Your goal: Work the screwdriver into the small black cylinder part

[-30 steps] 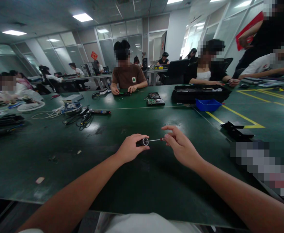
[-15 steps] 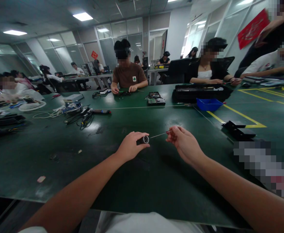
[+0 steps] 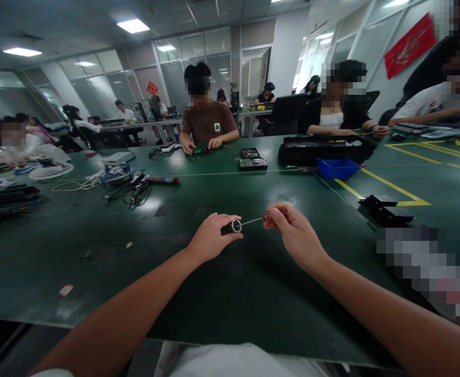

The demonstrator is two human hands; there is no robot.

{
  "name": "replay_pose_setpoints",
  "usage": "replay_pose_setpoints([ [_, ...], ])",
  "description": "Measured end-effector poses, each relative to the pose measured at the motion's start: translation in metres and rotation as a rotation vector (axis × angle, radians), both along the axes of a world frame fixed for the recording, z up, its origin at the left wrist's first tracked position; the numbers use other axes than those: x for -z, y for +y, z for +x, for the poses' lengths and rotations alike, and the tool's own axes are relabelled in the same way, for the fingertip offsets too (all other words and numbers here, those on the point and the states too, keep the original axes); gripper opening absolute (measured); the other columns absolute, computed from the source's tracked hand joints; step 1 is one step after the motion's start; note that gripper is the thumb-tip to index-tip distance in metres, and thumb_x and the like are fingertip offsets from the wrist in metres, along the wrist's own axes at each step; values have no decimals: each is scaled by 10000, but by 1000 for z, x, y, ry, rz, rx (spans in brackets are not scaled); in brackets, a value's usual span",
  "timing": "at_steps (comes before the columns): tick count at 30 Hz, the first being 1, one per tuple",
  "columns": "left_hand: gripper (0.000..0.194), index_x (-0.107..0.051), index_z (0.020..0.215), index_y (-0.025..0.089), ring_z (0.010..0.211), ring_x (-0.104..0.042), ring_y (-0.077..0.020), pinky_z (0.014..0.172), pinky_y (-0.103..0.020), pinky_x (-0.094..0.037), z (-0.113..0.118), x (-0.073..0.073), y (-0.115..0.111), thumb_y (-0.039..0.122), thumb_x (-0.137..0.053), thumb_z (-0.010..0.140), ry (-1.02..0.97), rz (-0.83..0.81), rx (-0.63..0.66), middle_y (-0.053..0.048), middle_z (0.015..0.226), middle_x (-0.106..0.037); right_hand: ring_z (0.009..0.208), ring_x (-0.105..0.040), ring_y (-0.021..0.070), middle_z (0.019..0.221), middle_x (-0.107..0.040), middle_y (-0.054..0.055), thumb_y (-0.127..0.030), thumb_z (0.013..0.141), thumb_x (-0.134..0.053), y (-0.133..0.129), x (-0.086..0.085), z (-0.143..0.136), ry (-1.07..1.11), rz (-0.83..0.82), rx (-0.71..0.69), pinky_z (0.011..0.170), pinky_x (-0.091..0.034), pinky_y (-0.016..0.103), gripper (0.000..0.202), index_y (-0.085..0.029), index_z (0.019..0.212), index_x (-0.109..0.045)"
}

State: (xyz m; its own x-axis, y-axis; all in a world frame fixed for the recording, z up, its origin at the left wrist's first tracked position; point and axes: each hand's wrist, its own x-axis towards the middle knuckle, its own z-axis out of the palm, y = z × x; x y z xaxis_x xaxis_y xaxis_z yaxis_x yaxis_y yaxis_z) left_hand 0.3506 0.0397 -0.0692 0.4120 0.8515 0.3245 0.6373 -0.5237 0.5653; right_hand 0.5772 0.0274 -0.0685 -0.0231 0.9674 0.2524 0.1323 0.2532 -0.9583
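My left hand (image 3: 213, 236) is closed round a short black cylinder (image 3: 236, 226) whose open end, with a silver rim, faces right; its inside is too small to make out. Between thumb and fingers, my right hand (image 3: 293, 228) grips a thin screwdriver (image 3: 252, 221). Most of the handle is hidden by the fingers; a bit of red shows. The metal shaft points left, and its tip is at the cylinder's open end. Both hands are held over the green table (image 3: 230, 293).
Cables (image 3: 135, 192) and a white fan-like grille (image 3: 51, 170) lie to the left. Ahead are a hard drive (image 3: 252, 163), a long black housing (image 3: 326, 150) and a blue bin (image 3: 338, 168). Black parts (image 3: 387, 210) lie at right. Several people sit around, one opposite in a brown shirt (image 3: 210, 125).
My right hand has moved left, bringing the screwdriver tip from just outside the cylinder to its open end. My left hand has stayed in place with the cylinder.
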Motion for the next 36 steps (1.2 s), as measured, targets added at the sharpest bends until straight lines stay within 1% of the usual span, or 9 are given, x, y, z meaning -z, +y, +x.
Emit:
replay_pose_setpoints([
  [10, 400, -675, 1218, 232, 1121, -626, -232, 1068, -408, -390, -1, 2, 1, 345, -756, 843, 15, -2, 8, -26, 1197, -712, 785, -699, 202, 832, -733, 63, -487, 902, -615, -5, -10, -2, -4, -33, -23, 780, -550, 378, 315, -180, 945, -667],
  [12, 411, -670, 1228, 241, 1146, -620, -234, 1111, -428, -352, -2, 4, 2, 359, -755, 843, 21, 3, 21, -21, 1214, -706, 693, -675, 183, 751, -721, 44, -508, 902, -609, -7, -14, -1, -106, -23, 19, 688, -529, 342, 328, -186, 893, -673],
  [14, 417, -666, 1233, 252, 1151, -622, -235, 1133, -442, -328, -2, 5, 2, 370, -754, 843, 24, 6, 29, -20, 1220, -704, 535, -585, 151, 612, -662, 9, -546, 890, -611, -9, -17, 0, -268, -18, 85, 547, -451, 302, 365, -198, 793, -660],
  [16, 414, -666, 1235, 256, 1150, -624, -237, 1138, -450, -324, -2, 6, 2, 370, -750, 846, 28, 10, 29, -24, 1220, -704, 466, -520, 137, 541, -610, -12, -562, 884, -611, -10, -20, 1, -373, -10, 116, 484, -383, 289, 389, -205, 731, -633],
  [22, 402, -674, 1222, 235, 1135, -627, -250, 1091, -442, -380, -2, 4, 1, 332, -755, 840, 38, -12, 37, -47, 1204, -707, 718, -664, 177, 784, -694, 15, -360, 919, -586, -13, -20, 2, -344, 95, -55, 667, -492, 311, 184, -206, 996, -650],
  [25, 408, -679, 1214, 234, 1125, -631, -250, 1090, -445, -380, -2, 4, 1, 321, -771, 826, 45, -18, 38, -48, 1188, -711, 635, -632, 169, 681, -653, -3, -408, 978, -484, -15, -19, 2, -389, 81, -94, 614, -464, 304, 273, -211, 972, -673],
  [28, 410, -681, 1212, 240, 1130, -631, -249, 1113, -457, -356, -1, 5, 1, 318, -777, 820, 39, -14, 39, -48, 1191, -710, 512, -560, 162, 571, -566, -25, -471, 1019, -365, -17, -21, 1, -425, 43, -62, 525, -418, 299, 409, -208, 1025, -679],
  [32, 414, -687, 1209, 236, 1105, -637, -245, 1038, -418, -427, -3, 6, 2, 304, -785, 813, 11, -9, 22, -49, 1178, -714, 613, -593, 176, 734, -630, 8, -367, 1003, -411, -19, -22, 0, -474, 116, -75, 563, -439, 304, 346, -197, 1264, -562],
  [36, 426, -687, 1211, 234, 1085, -642, -236, 985, -385, -462, -4, 7, 3, 297, -794, 803, -35, -7, -10, -50, 1187, -708, 752, -626, 188, 843, -652, 22, -293, 983, -436, -19, -20, 0, -434, 144, -133, 677, -474, 322, 357, -208, 1325, -488],
])
